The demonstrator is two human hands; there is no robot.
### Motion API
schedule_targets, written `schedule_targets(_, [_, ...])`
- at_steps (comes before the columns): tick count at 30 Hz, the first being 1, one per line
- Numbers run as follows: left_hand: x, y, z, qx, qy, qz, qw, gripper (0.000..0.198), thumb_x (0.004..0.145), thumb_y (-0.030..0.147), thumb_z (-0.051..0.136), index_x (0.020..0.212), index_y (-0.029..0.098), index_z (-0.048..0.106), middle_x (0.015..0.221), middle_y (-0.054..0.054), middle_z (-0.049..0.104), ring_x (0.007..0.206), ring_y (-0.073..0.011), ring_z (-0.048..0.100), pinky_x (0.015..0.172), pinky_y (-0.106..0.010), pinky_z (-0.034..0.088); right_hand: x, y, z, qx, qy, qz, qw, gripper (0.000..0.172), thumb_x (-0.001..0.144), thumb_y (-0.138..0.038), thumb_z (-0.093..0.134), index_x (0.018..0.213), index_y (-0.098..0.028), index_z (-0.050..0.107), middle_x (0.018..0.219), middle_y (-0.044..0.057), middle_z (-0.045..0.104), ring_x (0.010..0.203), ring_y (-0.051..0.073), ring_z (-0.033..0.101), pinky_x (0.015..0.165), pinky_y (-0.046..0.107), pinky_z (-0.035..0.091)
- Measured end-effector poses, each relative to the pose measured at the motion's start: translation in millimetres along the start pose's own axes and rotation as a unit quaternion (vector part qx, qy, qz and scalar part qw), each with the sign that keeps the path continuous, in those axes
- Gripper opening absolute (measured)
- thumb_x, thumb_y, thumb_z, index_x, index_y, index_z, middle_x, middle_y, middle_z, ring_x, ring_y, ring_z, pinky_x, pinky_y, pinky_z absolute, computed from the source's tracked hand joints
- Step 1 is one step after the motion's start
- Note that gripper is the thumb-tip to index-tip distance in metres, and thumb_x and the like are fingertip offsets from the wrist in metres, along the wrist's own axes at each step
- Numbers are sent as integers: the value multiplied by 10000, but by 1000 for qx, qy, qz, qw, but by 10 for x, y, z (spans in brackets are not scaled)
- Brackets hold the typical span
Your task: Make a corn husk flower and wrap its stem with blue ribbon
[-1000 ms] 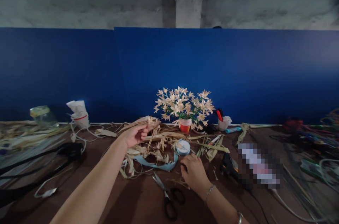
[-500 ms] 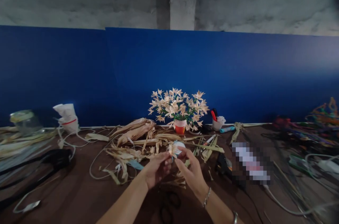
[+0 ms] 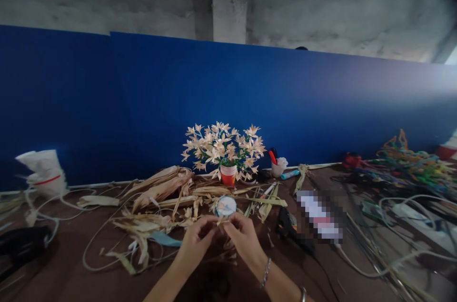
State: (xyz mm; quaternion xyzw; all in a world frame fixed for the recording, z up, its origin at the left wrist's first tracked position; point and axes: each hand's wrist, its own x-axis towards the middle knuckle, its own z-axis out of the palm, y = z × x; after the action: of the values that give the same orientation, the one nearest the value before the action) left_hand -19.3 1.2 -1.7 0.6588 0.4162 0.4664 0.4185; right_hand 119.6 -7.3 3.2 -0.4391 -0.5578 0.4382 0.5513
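My left hand (image 3: 195,241) and my right hand (image 3: 243,236) meet low in the middle, fingertips pinched together on a small piece of dried husk (image 3: 222,219). Just behind them sits a round light-blue roll of tape (image 3: 226,206). A heap of dried corn husks (image 3: 162,190) spreads to the left of my hands. Behind it stands a small red and white cup holding pale husk flowers (image 3: 223,145).
A black glue gun (image 3: 291,229) lies to the right, with cables (image 3: 385,245) trailing past it. A white cup with red tools (image 3: 276,164) stands near the blue wall (image 3: 143,102). White paper cups (image 3: 43,173) sit far left; colourful wires (image 3: 414,161) far right.
My left hand came back from the husk heap to meet my right hand in front. Both now pinch a small husk piece. The view turned right.
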Motion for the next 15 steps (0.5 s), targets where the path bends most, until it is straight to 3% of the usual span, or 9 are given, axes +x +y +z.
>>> schedule_targets(5, [-5,-19,-39,136,55,92,985,136,720,279,523,744,233,648,843,-64,656,841,-222,565,785,-327,406,-19,26,-16,-101,-6,-44,994,185,706,-252,498,552,-149,505,503,-48,439,496,75,390,463,173,312])
schedule_targets(8, [-5,-55,-24,159,83,120,976,129,731,250,508,754,226,633,910,-71,640,887,-219,551,812,-323,386,44,-84,-171,-195,-19,-88,977,187,750,-248,449,625,-150,548,568,-23,525,548,94,467,504,175,359])
schedule_targets(10, [-5,-71,-10,167,103,113,974,126,740,257,495,734,211,612,868,-73,629,831,-209,553,747,-301,403,144,-224,-365,-317,-15,-108,942,160,759,-221,434,747,-156,580,672,-1,596,624,107,527,567,176,389])
schedule_targets(12, [-2,-79,0,172,120,103,972,129,742,269,490,700,196,588,782,-65,610,742,-196,545,660,-277,406,278,-364,-591,-513,-20,-92,853,203,773,-194,397,815,-177,595,750,5,630,673,105,554,608,174,394])
schedule_targets(15, [3,-88,3,172,128,94,972,143,741,281,491,673,183,571,700,-48,580,669,-180,523,599,-256,388,480,-462,-863,-588,-27,-73,805,213,739,-165,419,759,-172,631,770,48,650,718,154,570,642,230,388])
